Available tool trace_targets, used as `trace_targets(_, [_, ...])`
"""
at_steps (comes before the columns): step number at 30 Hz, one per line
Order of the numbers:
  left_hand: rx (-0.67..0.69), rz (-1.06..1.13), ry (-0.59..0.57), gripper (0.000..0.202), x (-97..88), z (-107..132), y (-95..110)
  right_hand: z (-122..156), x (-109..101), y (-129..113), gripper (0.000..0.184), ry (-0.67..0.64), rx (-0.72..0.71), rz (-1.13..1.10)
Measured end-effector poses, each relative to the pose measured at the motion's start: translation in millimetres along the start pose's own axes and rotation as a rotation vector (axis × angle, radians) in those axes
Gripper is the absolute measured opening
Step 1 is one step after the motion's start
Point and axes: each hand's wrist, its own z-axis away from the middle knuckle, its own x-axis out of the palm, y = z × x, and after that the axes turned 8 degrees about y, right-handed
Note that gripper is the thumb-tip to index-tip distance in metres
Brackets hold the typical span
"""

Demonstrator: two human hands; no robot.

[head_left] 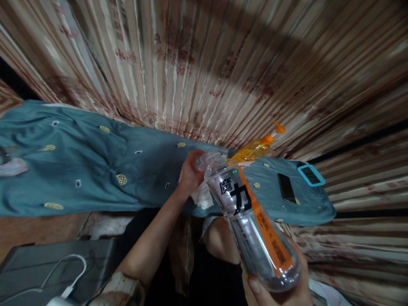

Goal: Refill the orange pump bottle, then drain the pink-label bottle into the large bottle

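A large clear plastic bottle (236, 221) with an orange-edged label and black lettering is tilted in front of me, its neck pointing up and left. My right hand (287, 280) grips it round the base, thumb at the front. At the neck end is my left hand (191, 172), its fingers curled against the clear plastic there; the fingertips are partly hidden. Beneath that hand a crumpled white cloth or tissue (203, 196) lies at the table edge. Behind the bottle stands a pump bottle (253, 149) of yellow liquid with an orange pump head.
A green-blue patterned cloth (95, 170) covers the long table. To the right lie a black phone (286, 187) and a blue-framed digital timer (311, 175). Pleated curtains (191, 63) hang close behind. At lower left, a white cable (75, 272) crosses a grey surface.
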Motion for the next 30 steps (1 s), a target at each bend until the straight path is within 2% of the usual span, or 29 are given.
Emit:
trace_targets(6, [0.009,-0.010,0.017,0.052,1.6,1,-2,-1,-1,1,0.096,0.010,0.023,-0.026])
trace_targets(11, [0.007,-0.024,0.013,0.052,0.7,0,0,-2,-3,7,0.091,-0.011,-0.031,0.000])
trace_targets(25, [-0.034,-0.012,-0.011,0.054,-2.3,0,6,2,3,-6,0.103,0.027,0.094,-0.061])
trace_targets(30, [-0.020,-0.019,-0.002,0.055,-2.1,-1,6,2,0,4,0.096,-0.010,0.034,-0.028])
